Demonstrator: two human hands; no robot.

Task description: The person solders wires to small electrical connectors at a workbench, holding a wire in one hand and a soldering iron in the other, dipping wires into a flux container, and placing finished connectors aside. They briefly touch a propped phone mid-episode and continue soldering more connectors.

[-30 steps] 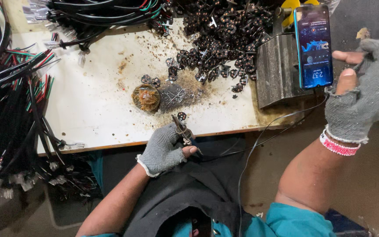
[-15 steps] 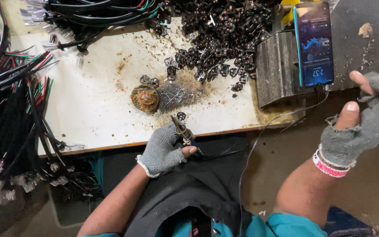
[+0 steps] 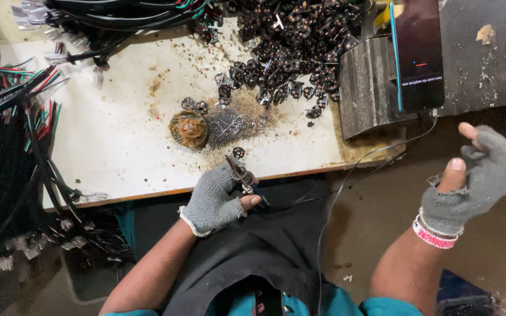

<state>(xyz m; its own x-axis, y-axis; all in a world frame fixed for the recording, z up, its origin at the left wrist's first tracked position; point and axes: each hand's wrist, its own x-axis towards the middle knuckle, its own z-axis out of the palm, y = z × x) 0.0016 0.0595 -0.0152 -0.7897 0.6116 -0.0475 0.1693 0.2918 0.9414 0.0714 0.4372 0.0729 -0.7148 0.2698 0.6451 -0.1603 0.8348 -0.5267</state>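
— Since the left hand (image 3: 215, 199) sits at the near edge of the counter (image 3: 118, 146), what are its fingers closed on?

— A soldering iron (image 3: 242, 178), gripped by its handle, tip toward a small black connector (image 3: 239, 153). It looks light and stiff (the metal end is likely hot, so the handle is the safe hold).

— And the right hand (image 3: 469, 181)?

— Raised to the right, off the counter, fingers spread, holding nothing.

One head camera looks steeply down, close over the workbench (image 3: 118, 152).
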